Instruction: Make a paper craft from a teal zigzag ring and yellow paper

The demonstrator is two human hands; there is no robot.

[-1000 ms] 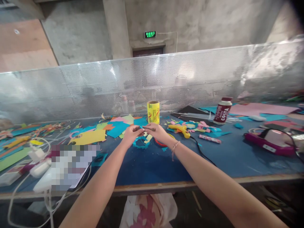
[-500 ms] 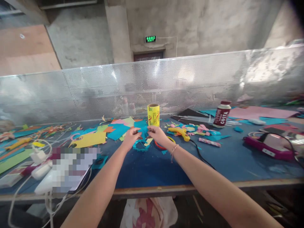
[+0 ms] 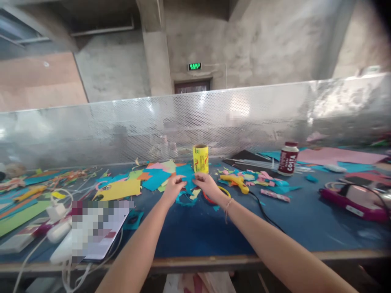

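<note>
My left hand [image 3: 173, 190] and my right hand [image 3: 209, 188] are close together over the middle of the blue tabletop, fingertips pinched. Between them is a piece of blue paper [image 3: 189, 184], its edges at the fingers of both hands. Just behind stands a yellow printed cardboard tube [image 3: 200, 159], upright. Blue paper scraps [image 3: 187, 200] lie below the hands. Beside my right wrist are a red ring [image 3: 208, 198] and a yellow ring, partly covered by the hand.
A yellow glue gun [image 3: 236, 182] with a black cord lies to the right, near paper scraps. Further right are a Costa bottle [image 3: 288, 159] and a purple power strip [image 3: 352, 205]. Yellow paper [image 3: 122, 190], a phone-like device [image 3: 108, 240] and white cables occupy the left. A perforated metal screen [image 3: 137, 130] borders the back.
The camera view has tilted up, so the table sits lower in the picture. Both hands remain at the blue paper in front of the tube, nearly in the same place.
</note>
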